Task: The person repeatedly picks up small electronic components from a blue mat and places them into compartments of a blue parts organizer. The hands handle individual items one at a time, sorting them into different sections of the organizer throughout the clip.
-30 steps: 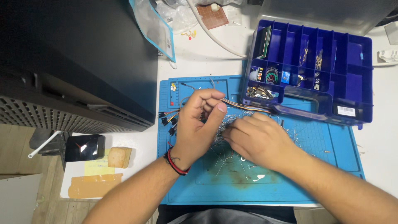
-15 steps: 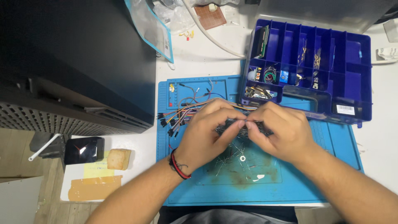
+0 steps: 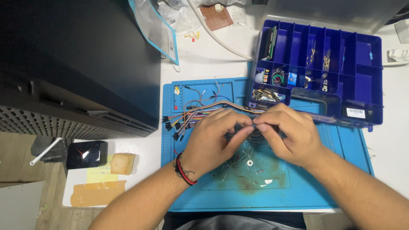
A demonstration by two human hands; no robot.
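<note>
My left hand [image 3: 217,138] and my right hand [image 3: 287,132] meet fingertip to fingertip over a blue work mat [image 3: 204,196]. Between the fingertips they pinch a small dark component [image 3: 254,125]; its exact shape is hidden by my fingers. A bundle of coloured jumper wires [image 3: 191,115] fans out on the mat just left of my left hand. Several thin metal leads and a small ring [image 3: 249,162] lie scattered on the mat under and below my hands.
A blue compartment box [image 3: 362,85] with small parts sits at the back right, overlapping the mat. A large black case [image 3: 76,64] fills the left. A small black device [image 3: 86,154], a tan block [image 3: 122,163] and tape [image 3: 96,196] lie front left.
My hands have come together: the left dropped from the raised wires and the right moved left, so the fingertips now meet over the mat's centre.
</note>
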